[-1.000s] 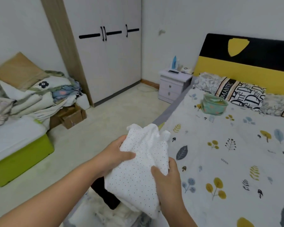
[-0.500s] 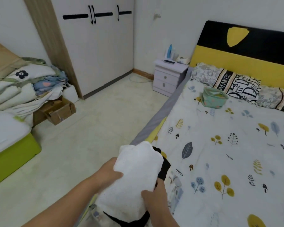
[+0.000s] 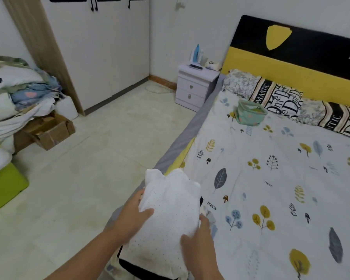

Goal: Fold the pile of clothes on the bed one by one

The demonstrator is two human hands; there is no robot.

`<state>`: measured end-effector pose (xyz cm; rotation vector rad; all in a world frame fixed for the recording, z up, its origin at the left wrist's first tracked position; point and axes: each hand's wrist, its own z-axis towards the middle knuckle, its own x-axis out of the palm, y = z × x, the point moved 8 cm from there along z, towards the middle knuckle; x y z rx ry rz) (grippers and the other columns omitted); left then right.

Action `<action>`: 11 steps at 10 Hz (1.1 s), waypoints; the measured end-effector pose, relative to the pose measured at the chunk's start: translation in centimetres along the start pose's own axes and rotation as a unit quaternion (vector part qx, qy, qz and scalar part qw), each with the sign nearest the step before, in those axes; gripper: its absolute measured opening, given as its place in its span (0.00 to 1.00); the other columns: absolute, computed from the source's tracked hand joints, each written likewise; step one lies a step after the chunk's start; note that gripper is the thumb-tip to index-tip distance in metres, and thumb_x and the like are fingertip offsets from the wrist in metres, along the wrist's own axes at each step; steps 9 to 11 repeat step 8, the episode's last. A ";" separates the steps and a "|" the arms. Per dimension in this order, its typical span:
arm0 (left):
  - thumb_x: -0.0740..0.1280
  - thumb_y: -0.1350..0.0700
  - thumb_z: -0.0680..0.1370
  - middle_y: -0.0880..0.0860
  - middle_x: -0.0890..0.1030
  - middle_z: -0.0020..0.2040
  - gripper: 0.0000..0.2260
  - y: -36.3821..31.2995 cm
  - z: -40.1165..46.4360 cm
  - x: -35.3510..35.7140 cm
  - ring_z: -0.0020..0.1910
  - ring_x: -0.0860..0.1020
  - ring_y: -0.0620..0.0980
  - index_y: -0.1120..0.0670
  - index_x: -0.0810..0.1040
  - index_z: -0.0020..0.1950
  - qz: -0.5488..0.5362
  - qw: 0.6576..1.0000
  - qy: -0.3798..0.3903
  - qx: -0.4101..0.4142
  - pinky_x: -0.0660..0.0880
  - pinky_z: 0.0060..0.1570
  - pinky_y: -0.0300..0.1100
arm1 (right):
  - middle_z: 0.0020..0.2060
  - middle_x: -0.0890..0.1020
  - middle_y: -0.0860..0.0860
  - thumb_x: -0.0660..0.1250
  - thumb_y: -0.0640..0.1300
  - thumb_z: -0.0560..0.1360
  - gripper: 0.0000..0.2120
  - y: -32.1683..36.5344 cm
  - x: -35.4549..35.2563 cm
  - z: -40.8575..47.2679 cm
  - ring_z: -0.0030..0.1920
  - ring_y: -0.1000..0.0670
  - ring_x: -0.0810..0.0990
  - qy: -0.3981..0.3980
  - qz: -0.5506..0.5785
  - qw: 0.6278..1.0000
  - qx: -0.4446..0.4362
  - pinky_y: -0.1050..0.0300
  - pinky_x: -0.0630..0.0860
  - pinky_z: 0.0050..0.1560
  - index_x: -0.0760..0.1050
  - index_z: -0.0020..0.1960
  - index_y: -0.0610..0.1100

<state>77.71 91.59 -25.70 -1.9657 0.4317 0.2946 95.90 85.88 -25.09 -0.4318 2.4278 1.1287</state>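
Bedroom, pale tiled floor (image 3: pixel 85 178) left, bed (image 3: pixel 271 199) with leaf-and-tree print sheet right. Nearest, at bed's near left edge: white dotted garment (image 3: pixel 170 215), bunched, held in both hands over a dark garment (image 3: pixel 133 267) partly showing beneath it. Left hand (image 3: pixel 133 217) grips the white garment's left side, thumb on top, fingers hidden under the cloth. Right hand (image 3: pixel 198 241) grips its lower right edge, thumb on the fabric, fingers curled behind. Farther up the bed, a teal fabric basket (image 3: pixel 249 113) sits just in front of patterned pillows (image 3: pixel 277 98) against the yellow-and-black headboard (image 3: pixel 291 57). Left side: green box (image 3: pixel 4 186), heap of bedding (image 3: pixel 14 93), open cardboard box (image 3: pixel 51 132). Far: lilac nightstand (image 3: pixel 194 85) beside bed with small items on top, white wardrobe (image 3: pixel 101 47) in corner.
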 end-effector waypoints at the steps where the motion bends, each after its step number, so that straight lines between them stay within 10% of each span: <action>1: 0.66 0.51 0.76 0.56 0.51 0.76 0.39 0.8 0.1 0.0 0.73 0.60 0.55 0.53 0.42 0.76 0.194 0.980 -0.033 0.001 0.63 0.67 0.44 | 0.64 0.66 0.47 0.59 0.43 0.74 0.32 0.2 -0.5 0.5 0.63 0.46 0.67 -0.020 -0.104 0.994 -0.013 0.52 0.67 0.63 0.50 0.74 0.48; 2: 0.61 0.46 0.75 0.56 0.53 0.77 0.33 -0.9 -0.3 1.0 0.72 0.61 0.58 0.53 0.52 0.76 0.355 0.923 -0.049 0.136 0.69 0.63 0.51 | 0.74 0.53 0.45 0.58 0.51 0.77 0.34 3.1 -1.4 0.4 0.74 0.46 0.54 -0.084 -0.190 0.971 -0.116 0.52 0.58 0.71 0.43 0.76 0.51; 4: 0.32 0.29 0.66 0.49 0.40 0.77 0.42 0.9 0.4 3.6 0.76 0.43 0.50 0.46 0.44 0.77 0.464 0.873 0.130 0.077 0.47 0.73 0.48 | 0.76 0.42 0.48 0.50 0.57 0.80 0.29 1.7 3.4 1.4 0.76 0.47 0.39 0.090 -0.366 0.914 -0.151 0.44 0.46 0.73 0.44 0.77 0.51; 7: 0.54 0.49 0.80 0.51 0.73 0.62 0.16 -5.1 -1.3 1.5 0.61 0.71 0.51 0.51 0.68 0.65 0.547 0.827 0.049 0.122 0.67 0.53 0.43 | 0.70 0.63 0.50 0.54 0.50 0.80 0.23 4.6 -1.6 -0.7 0.70 0.48 0.60 0.013 -0.325 0.914 -0.242 0.55 0.59 0.69 0.56 0.74 0.48; 11: 0.55 0.48 0.80 0.49 0.74 0.63 0.16 -7.9 -2.7 1.6 0.60 0.73 0.50 0.49 0.67 0.68 0.510 0.846 0.048 0.151 0.71 0.55 0.41 | 0.66 0.67 0.48 0.55 0.47 0.80 0.20 5.2 -3.6 -1.8 0.66 0.47 0.64 0.010 -0.344 0.904 -0.254 0.54 0.64 0.65 0.60 0.71 0.46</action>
